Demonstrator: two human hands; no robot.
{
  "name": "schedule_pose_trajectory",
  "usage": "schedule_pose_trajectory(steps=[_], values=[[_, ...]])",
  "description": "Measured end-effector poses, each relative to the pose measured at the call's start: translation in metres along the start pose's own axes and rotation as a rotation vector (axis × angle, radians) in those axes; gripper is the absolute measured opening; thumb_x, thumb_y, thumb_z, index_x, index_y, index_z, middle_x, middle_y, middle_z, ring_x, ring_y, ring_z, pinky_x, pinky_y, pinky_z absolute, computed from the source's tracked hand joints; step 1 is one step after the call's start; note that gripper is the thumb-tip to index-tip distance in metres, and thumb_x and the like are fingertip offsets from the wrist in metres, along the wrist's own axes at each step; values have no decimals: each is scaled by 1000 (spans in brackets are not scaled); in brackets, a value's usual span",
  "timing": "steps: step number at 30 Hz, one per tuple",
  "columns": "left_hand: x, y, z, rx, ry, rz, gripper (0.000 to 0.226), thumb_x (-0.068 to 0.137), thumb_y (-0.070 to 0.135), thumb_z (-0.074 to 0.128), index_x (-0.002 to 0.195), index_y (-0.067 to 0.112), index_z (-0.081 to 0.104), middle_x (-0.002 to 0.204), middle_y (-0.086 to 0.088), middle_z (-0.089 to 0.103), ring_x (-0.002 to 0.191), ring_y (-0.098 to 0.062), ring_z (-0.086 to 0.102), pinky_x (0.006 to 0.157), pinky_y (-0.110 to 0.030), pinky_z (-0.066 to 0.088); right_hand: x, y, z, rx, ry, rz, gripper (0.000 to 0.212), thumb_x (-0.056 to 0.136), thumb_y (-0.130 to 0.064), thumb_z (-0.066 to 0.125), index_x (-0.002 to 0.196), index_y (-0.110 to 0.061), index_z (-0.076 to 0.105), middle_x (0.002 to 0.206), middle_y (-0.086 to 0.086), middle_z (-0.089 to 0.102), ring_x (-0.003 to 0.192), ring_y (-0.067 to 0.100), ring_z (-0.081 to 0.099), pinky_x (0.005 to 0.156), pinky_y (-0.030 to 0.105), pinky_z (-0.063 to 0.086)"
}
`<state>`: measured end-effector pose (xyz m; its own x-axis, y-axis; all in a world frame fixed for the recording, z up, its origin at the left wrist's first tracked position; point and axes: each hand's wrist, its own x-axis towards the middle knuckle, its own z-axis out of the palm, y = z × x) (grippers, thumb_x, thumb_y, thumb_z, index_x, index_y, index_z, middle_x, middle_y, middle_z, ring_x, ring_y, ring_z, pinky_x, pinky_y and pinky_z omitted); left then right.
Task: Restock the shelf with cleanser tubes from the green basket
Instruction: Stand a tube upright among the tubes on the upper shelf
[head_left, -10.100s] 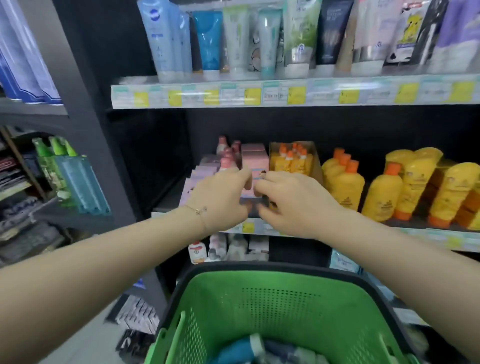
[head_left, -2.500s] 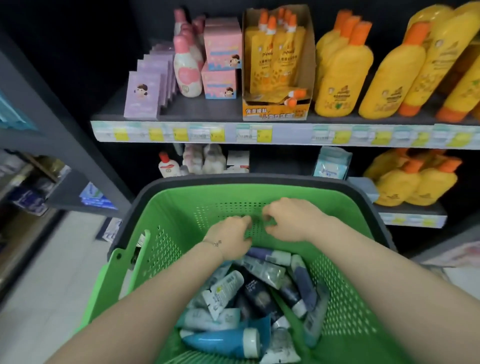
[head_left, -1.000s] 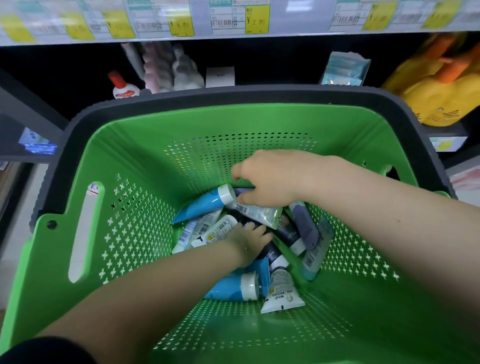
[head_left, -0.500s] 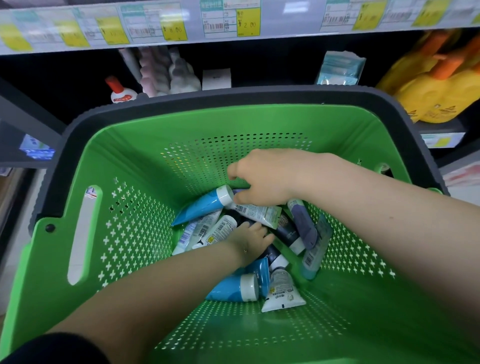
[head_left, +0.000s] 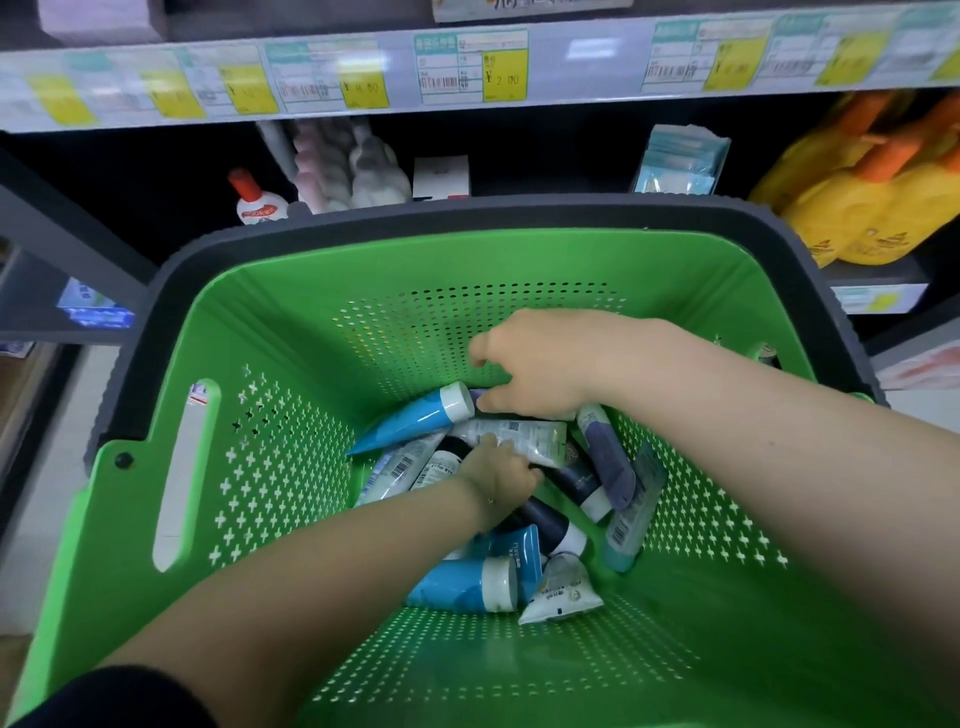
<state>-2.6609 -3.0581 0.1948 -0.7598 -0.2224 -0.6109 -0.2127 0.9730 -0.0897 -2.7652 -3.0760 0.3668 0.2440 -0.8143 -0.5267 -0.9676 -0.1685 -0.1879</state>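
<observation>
Both hands are down in the green basket (head_left: 270, 322), where the tubes (head_left: 467, 587) lie heaped on its floor, in front of the shelf (head_left: 571, 57). The right hand (head_left: 535, 364) curls over the heap's far end, just beside a blue tube (head_left: 410, 421). The left hand (head_left: 498, 478) digs in against a white tube (head_left: 519, 439). I cannot tell whether either hand grips one.

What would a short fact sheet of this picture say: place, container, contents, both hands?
Place: shop shelf with price labels
Container: green basket, dark rim
Contents: heap of tubes, blue, dark and pale
Left hand: down among the tubes, touching a pale tube
Right hand: curled over the heap beside a blue tube
Grip: cannot tell for either hand
</observation>
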Motion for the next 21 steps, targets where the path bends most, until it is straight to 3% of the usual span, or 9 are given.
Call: schedule_pose_trajectory(steps=[2, 5, 11, 14, 18, 21], values=[[-1, -4, -11, -114, -41, -11, 38, 92, 14, 55, 128, 11, 43, 124, -10, 58, 112, -28, 56, 94, -39, 40, 0, 2, 0, 3, -3, 10, 41, 93, -41, 51, 127, -17, 52, 114, 6, 60, 97, 25, 60, 81, 37, 53], [-6, -14, -31, -265, -13, 24, 37, 93, 31, 56, 123, 11, 49, 121, -10, 59, 110, -28, 57, 84, -34, 43, 1, 6, -1, -4, 17, 37, 39, 93, -38, 51, 126, -18, 53, 110, 5, 61, 94, 24, 61, 77, 35, 54], [-20, -40, -61, -522, -1, -59, 37, 77, 32, 76, 105, 13, 62, 111, -9, 63, 100, -25, 59, 72, -26, 42, 0, 12, -5, -5, 78, 87, 34, 94, -21, 46, 127, -17, 52, 116, 7, 61, 97, 26, 61, 80, 39, 55], [-37, -62, -70, -596, 24, -128, 35, 69, 34, 82, 95, 17, 66, 95, -5, 66, 82, -21, 59, 66, -23, 43, -2, 14, -6, 7, 100, 124, 36, 92, -14, 45, 128, -16, 51, 120, 8, 60, 100, 27, 60, 83, 42, 55], [-63, -91, -82, -715, 119, -184, 27, 71, 20, 80, 95, 15, 69, 91, -6, 69, 80, -20, 58, 67, -25, 44, -2, 15, -3, 12, 97, 160, 43, 89, -8, 44, 131, -17, 50, 122, 8, 59, 100, 27, 61, 80, 41, 56], [-82, -105, -95, -803, 184, -202, 25, 72, 15, 80, 94, 17, 69, 92, -2, 68, 85, -20, 61, 78, -29, 50, -1, 14, 0, 18, 57, 165, 48, 86, -7, 48, 133, -17, 48, 120, 6, 60, 97, 24, 62, 77, 37, 57]])
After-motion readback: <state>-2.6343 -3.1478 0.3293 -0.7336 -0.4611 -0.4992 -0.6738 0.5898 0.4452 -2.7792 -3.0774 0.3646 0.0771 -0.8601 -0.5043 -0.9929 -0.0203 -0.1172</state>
